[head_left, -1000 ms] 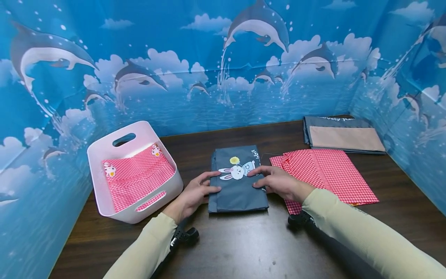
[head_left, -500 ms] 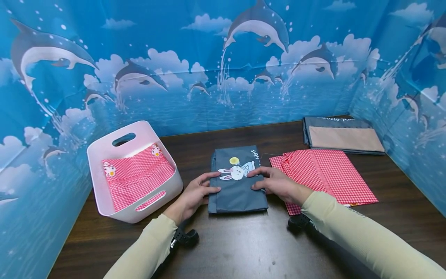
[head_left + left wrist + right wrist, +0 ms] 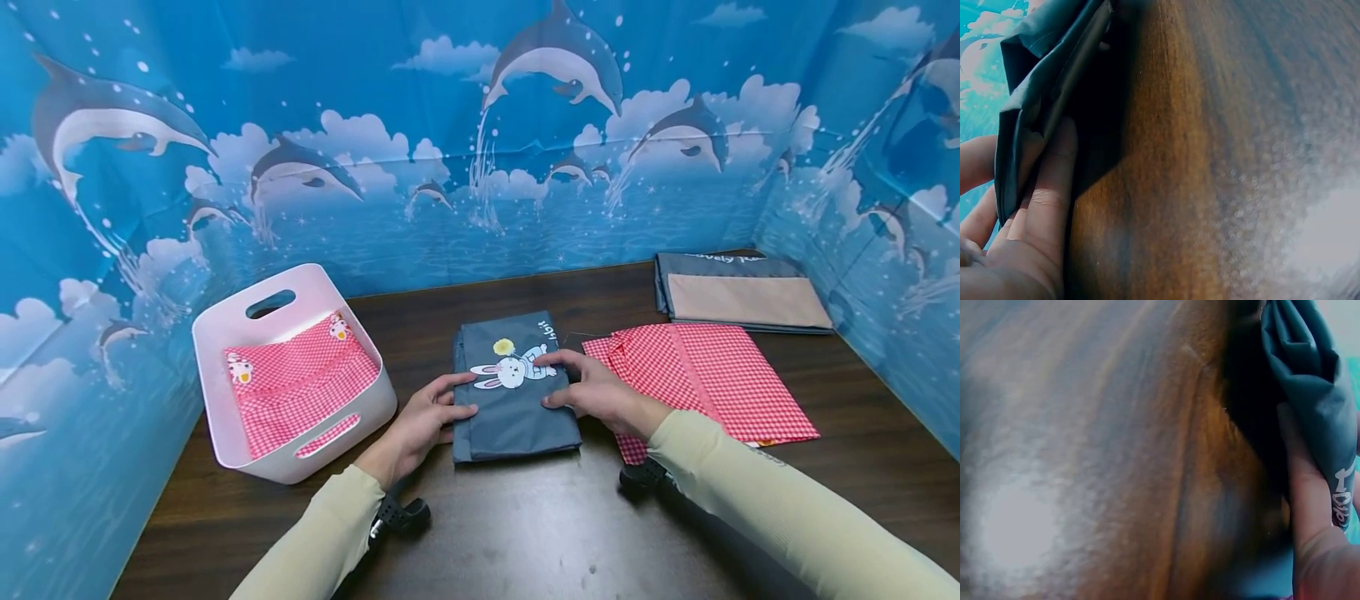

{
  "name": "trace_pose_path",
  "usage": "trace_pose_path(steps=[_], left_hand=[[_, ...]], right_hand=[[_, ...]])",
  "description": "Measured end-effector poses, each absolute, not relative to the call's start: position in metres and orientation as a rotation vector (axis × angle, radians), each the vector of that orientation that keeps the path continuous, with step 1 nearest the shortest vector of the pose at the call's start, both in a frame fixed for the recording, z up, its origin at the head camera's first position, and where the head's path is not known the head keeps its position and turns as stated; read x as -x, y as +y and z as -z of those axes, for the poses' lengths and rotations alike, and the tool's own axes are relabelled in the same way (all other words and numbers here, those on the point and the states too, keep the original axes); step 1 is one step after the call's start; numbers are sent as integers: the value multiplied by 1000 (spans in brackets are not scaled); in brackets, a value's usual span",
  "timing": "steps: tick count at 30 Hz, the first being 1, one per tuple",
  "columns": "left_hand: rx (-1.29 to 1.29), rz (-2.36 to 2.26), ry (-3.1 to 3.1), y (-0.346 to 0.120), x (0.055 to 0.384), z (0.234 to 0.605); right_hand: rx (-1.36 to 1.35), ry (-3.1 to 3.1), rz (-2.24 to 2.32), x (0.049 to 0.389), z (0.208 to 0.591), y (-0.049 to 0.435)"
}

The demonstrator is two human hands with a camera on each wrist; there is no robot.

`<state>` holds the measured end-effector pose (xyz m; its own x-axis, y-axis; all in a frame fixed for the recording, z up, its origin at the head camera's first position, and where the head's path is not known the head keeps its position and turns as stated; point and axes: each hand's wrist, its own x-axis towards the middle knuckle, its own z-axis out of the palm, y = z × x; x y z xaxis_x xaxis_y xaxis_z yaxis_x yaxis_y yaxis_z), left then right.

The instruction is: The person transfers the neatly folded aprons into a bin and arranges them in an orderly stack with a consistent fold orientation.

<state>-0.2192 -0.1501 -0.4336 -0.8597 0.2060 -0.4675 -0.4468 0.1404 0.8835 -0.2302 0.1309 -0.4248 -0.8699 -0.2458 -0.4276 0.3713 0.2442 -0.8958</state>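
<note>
In the head view, a folded dark grey cloth (image 3: 513,429) with a white rabbit and a yellow flower printed on top is at the middle of the table. My left hand (image 3: 420,423) grips its left edge, thumb and a finger on top and other fingers beneath. Across from it, my right hand (image 3: 598,397) holds the right edge, fingertips over the rabbit print. The left wrist view shows layered folds of the cloth (image 3: 1029,100) between the fingers. In the right wrist view, the cloth (image 3: 1319,419) is rolled thick at its edge, with a finger underneath.
To the left stands a white basket (image 3: 213,400) with handle cut-outs, holding a red checked cloth (image 3: 300,387). A second red checked cloth (image 3: 712,375) lies right of the hands. Behind it is a folded grey-and-beige cloth (image 3: 750,300). A dolphin-print curtain (image 3: 450,100) encloses the table (image 3: 525,533).
</note>
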Motion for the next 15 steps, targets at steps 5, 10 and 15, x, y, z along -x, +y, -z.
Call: trace_pose_path(steps=[5, 10, 15], left_hand=[[230, -1767, 1956, -150, 218, 431], [224, -1761, 1967, -149, 218, 430], [242, -1752, 1963, -149, 217, 431]], right_hand=[[-130, 2022, 1690, 228, 425, 131], [-137, 2036, 1692, 227, 428, 130], [-134, 2036, 1674, 225, 429, 131]])
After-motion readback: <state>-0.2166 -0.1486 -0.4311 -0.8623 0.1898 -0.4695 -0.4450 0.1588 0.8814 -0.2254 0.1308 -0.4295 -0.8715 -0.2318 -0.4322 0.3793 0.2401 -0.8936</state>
